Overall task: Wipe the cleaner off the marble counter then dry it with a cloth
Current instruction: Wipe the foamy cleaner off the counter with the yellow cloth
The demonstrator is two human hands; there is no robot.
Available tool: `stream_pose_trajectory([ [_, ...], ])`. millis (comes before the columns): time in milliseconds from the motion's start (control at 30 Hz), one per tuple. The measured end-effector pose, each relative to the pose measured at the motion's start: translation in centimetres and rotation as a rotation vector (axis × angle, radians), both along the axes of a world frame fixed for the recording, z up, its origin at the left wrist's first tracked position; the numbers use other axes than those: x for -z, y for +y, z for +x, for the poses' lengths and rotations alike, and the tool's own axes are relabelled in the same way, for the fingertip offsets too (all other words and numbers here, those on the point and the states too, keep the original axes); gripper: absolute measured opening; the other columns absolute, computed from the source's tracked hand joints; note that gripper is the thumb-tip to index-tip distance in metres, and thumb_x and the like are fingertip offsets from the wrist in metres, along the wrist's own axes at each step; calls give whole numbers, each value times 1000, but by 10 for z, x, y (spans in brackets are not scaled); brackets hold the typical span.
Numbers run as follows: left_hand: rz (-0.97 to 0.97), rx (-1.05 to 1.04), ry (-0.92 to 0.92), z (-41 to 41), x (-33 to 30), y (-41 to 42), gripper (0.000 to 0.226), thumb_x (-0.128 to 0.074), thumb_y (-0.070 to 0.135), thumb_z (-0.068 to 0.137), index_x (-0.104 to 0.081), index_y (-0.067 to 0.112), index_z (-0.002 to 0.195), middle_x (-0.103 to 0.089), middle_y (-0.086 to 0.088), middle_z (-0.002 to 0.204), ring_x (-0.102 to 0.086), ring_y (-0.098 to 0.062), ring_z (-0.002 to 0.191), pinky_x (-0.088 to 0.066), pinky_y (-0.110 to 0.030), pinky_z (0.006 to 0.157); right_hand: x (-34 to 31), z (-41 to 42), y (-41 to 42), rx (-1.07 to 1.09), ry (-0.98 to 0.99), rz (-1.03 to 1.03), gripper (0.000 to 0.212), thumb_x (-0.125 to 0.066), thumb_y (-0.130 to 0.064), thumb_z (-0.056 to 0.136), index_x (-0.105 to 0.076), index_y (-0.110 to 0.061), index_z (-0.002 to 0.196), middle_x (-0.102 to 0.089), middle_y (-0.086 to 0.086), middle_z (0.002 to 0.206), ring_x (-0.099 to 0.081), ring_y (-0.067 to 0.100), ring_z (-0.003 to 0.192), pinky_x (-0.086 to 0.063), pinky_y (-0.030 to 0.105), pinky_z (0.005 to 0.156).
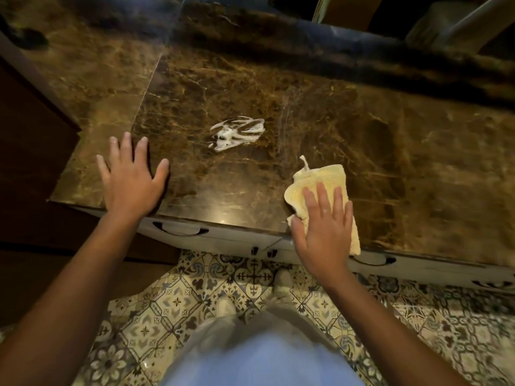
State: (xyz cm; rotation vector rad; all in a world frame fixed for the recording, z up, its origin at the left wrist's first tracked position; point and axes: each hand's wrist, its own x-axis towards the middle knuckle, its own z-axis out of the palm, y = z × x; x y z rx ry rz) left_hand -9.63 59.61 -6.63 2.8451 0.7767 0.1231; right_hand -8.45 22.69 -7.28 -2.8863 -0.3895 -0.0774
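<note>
A smear of white foamy cleaner [237, 132] lies on the brown marble counter [390, 151], near its middle. My right hand [323, 227] presses flat on a folded pale yellow cloth [323, 179] at the counter's front edge, right of and nearer than the foam. The cloth's lower end hangs slightly over the edge. My left hand [132, 176] rests flat on the counter with fingers spread, left of the foam, holding nothing.
A raised dark marble ledge [334, 48] runs along the back. White drawer fronts with dark handles [181, 231] sit under the front edge. Patterned floor tiles [195, 288] and my feet are below. A dark wooden cabinet [30, 135] stands at the left.
</note>
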Motion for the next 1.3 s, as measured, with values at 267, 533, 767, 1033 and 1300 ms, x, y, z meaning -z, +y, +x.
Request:
stream_pose_trajectory([
  [267, 5, 13, -50, 1, 6, 2, 70, -34, 60, 102, -34, 20, 159, -24, -10, 171, -13, -31, 160, -7, -60, 125, -4, 72, 60, 54, 63, 12, 70, -40, -50, 97, -30, -16, 158, -21, 17, 169, -8, 42, 157, -6, 62, 125],
  [533, 16, -18, -74, 4, 9, 3, 71, -34, 63, 99, -39, 21, 156, -29, -8, 170, -17, -30, 159, -9, -58, 125, -10, 239, 54, 266, 27, 175, 66, -43, -41, 98, -36, -8, 155, -34, 15, 165, -23, 32, 155, -13, 48, 128],
  [767, 38, -22, -59, 4, 8, 2, 71, -34, 62, 99, -39, 21, 156, -30, -8, 170, -18, -31, 159, -10, -57, 125, -27, 290, 94, -39, 113, 316, 48, -53, -30, 91, -62, -22, 138, -61, 9, 142, -56, 28, 129, -42, 40, 108],
  [1033, 9, -6, -59, 1, 2, 0, 69, -38, 59, 101, -38, 20, 157, -28, -9, 170, -16, -31, 159, -9, -58, 125, -32, 186, 61, -366, 270, 483, 43, -56, -14, 84, -73, -12, 123, -66, 6, 140, -52, 23, 140, -28, 43, 124],
  [1300, -14, 2, -41, 1, 4, 1, 68, -38, 57, 103, -35, 18, 159, -24, -11, 171, -12, -33, 160, -6, -60, 125, -20, 85, -77, -244, 98, 300, 49, -56, -34, 94, -59, -21, 142, -54, -1, 152, -38, 19, 150, -26, 53, 123],
])
